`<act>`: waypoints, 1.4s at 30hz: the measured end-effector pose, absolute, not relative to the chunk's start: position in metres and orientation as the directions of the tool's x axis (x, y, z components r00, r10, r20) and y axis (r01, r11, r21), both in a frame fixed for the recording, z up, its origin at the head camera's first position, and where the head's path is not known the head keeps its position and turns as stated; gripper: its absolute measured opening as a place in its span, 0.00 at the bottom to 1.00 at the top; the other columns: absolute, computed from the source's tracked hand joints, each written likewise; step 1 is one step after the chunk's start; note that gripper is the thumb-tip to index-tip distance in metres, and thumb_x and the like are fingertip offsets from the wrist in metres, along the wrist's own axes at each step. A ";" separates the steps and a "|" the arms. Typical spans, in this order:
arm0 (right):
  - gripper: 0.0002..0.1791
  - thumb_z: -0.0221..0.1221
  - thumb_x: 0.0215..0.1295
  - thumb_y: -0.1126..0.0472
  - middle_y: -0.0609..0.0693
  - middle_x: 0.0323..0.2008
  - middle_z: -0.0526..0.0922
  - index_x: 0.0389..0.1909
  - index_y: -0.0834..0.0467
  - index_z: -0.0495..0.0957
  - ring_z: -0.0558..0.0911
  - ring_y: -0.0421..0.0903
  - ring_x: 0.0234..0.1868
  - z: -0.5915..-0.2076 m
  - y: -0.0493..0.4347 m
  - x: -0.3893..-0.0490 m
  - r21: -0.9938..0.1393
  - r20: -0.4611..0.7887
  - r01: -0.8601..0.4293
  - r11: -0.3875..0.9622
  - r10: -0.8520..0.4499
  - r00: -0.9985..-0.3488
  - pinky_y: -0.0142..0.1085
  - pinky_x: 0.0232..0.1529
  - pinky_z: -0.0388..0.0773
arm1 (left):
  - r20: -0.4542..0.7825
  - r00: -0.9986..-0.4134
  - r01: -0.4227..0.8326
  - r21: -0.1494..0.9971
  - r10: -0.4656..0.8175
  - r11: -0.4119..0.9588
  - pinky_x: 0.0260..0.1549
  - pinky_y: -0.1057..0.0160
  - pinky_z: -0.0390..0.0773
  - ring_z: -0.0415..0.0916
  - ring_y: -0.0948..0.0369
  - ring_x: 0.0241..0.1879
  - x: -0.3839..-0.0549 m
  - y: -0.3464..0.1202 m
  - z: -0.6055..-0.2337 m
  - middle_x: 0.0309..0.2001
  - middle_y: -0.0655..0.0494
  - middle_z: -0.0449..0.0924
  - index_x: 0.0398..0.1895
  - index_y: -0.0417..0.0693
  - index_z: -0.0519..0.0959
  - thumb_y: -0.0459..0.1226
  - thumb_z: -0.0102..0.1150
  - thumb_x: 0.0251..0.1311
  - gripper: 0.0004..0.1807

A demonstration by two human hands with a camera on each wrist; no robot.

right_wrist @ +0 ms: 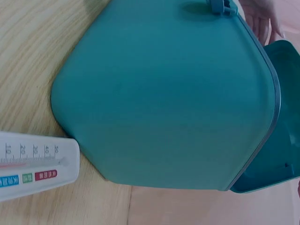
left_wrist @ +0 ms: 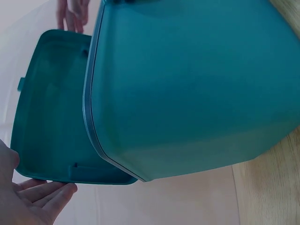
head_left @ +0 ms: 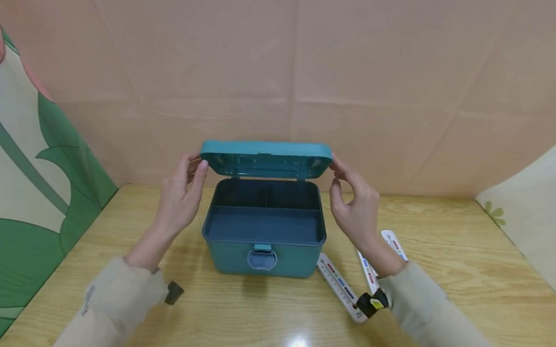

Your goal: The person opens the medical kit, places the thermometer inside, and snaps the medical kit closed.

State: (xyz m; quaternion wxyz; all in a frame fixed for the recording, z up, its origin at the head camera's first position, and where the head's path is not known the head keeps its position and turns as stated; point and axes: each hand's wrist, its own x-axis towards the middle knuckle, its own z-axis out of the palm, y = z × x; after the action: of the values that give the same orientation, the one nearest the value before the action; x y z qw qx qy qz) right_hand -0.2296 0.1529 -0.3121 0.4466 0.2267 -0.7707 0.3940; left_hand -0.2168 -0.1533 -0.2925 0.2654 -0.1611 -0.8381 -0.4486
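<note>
A teal storage box (head_left: 262,261) stands on the table, its lid (head_left: 266,148) raised and tilted back on hinges. Inside shows a dark blue tray (head_left: 262,226) with two compartments behind a wide front one. At the lid's left end, my left hand (head_left: 179,196) grips the edge, thumb in front and fingers behind; the left wrist view shows the same hand (left_wrist: 35,201) at the lid's rim. My right hand (head_left: 358,206) touches the lid's right end with extended fingertips, thumb held apart below. The box's front carries a blue round latch (head_left: 262,258).
A white thermometer (head_left: 340,288) lies right of the box, close to its front corner; its end (right_wrist: 37,164) shows in the right wrist view. More white thermometer pieces (head_left: 394,245) lie partly under my right forearm. A peach backdrop (head_left: 284,77) rises behind the wooden table (head_left: 229,320).
</note>
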 end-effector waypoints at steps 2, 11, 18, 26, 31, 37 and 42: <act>0.26 0.53 0.57 0.78 0.61 0.46 0.85 0.58 0.62 0.76 0.85 0.57 0.43 -0.313 0.154 -0.231 -0.404 0.865 -0.706 0.581 -0.008 -0.502 0.49 0.47 0.82 | 0.596 -0.802 0.517 0.661 0.038 0.544 0.57 0.45 0.75 0.73 0.42 0.58 -0.218 -0.154 -0.293 0.59 0.33 0.73 0.62 0.31 0.64 0.43 0.40 0.75 0.24; 0.27 0.53 0.57 0.77 0.60 0.49 0.84 0.60 0.62 0.75 0.85 0.57 0.44 -0.314 0.153 -0.236 -0.404 0.863 -0.714 0.571 -0.021 -0.505 0.48 0.48 0.82 | 0.595 -0.802 0.523 0.655 0.053 0.546 0.59 0.46 0.75 0.73 0.43 0.59 -0.220 -0.155 -0.292 0.61 0.34 0.71 0.64 0.33 0.63 0.42 0.40 0.75 0.25; 0.30 0.54 0.56 0.80 0.60 0.51 0.83 0.62 0.63 0.72 0.84 0.54 0.48 -0.313 0.150 -0.239 -0.462 0.846 -0.736 0.495 -0.004 -0.534 0.44 0.47 0.83 | 0.577 -0.811 0.530 0.659 0.092 0.534 0.62 0.45 0.71 0.69 0.44 0.63 -0.222 -0.154 -0.292 0.64 0.34 0.68 0.67 0.34 0.57 0.41 0.39 0.75 0.24; 0.27 0.53 0.58 0.80 0.61 0.54 0.80 0.60 0.66 0.71 0.82 0.55 0.52 -0.313 0.150 -0.242 -0.509 0.821 -0.740 0.440 -0.011 -0.571 0.42 0.51 0.81 | 0.585 -0.799 0.562 0.644 0.141 0.519 0.62 0.45 0.71 0.67 0.43 0.64 -0.229 -0.157 -0.296 0.65 0.35 0.66 0.66 0.34 0.55 0.36 0.40 0.74 0.23; 0.28 0.53 0.57 0.80 0.61 0.53 0.81 0.61 0.65 0.71 0.82 0.54 0.52 -0.315 0.151 -0.244 -0.512 0.819 -0.742 0.432 -0.013 -0.573 0.42 0.52 0.80 | 0.605 -0.775 0.600 0.618 0.180 0.508 0.65 0.47 0.68 0.64 0.44 0.66 -0.233 -0.157 -0.301 0.68 0.38 0.63 0.69 0.36 0.53 0.30 0.40 0.72 0.24; 0.31 0.53 0.56 0.82 0.62 0.52 0.81 0.63 0.64 0.69 0.82 0.55 0.51 -0.317 0.155 -0.249 -0.468 0.841 -0.768 0.437 -0.047 -0.539 0.45 0.50 0.81 | 0.663 -0.724 0.654 0.574 0.190 0.493 0.64 0.48 0.69 0.66 0.45 0.65 -0.237 -0.158 -0.305 0.66 0.38 0.66 0.70 0.37 0.55 0.28 0.42 0.70 0.26; 0.34 0.51 0.54 0.85 0.63 0.53 0.80 0.65 0.65 0.67 0.81 0.57 0.51 -0.320 0.160 -0.254 -0.441 0.847 -0.792 0.423 -0.096 -0.523 0.48 0.49 0.81 | 0.643 -0.740 0.638 0.581 0.196 0.505 0.63 0.47 0.70 0.68 0.45 0.64 -0.239 -0.160 -0.309 0.64 0.38 0.69 0.74 0.44 0.52 0.29 0.44 0.70 0.30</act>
State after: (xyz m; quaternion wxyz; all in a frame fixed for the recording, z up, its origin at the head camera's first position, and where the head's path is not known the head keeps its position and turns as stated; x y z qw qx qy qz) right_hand -0.2535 0.1601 -0.3204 0.3882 0.2963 -0.7489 0.4479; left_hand -0.2393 -0.1603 -0.3091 0.2580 -0.2517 -0.8282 -0.4291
